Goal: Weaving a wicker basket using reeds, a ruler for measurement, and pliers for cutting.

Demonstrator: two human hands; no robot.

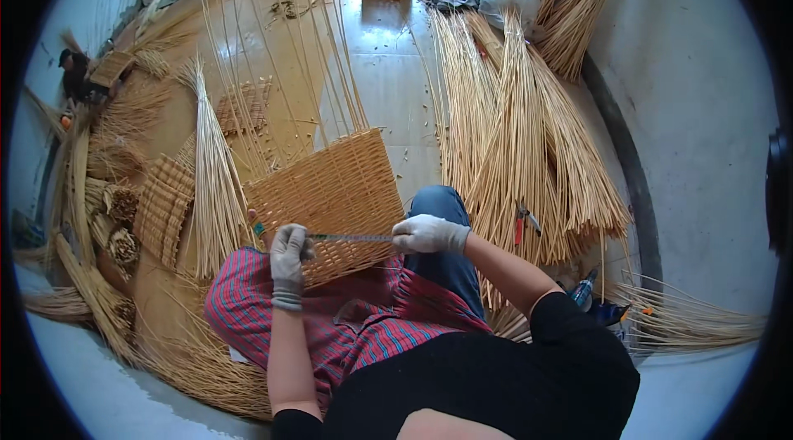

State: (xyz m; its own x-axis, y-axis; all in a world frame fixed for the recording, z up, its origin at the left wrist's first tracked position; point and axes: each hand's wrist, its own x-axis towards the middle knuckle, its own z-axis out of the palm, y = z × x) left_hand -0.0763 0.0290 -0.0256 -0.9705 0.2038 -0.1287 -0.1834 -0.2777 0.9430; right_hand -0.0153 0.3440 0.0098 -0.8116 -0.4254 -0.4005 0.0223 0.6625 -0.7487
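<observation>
The gloved left hand is curled closed, with the left forearm stretched forward. The gloved right hand is held apart from it, pinched, the right forearm angled inward.

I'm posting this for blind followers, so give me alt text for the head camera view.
A person's gloved left hand and right hand stretch a thin strip, apparently a measuring tape, across a woven wicker panel at their lap. Bundles of pale canes lie to the right; more wicker pieces lie left.
</observation>
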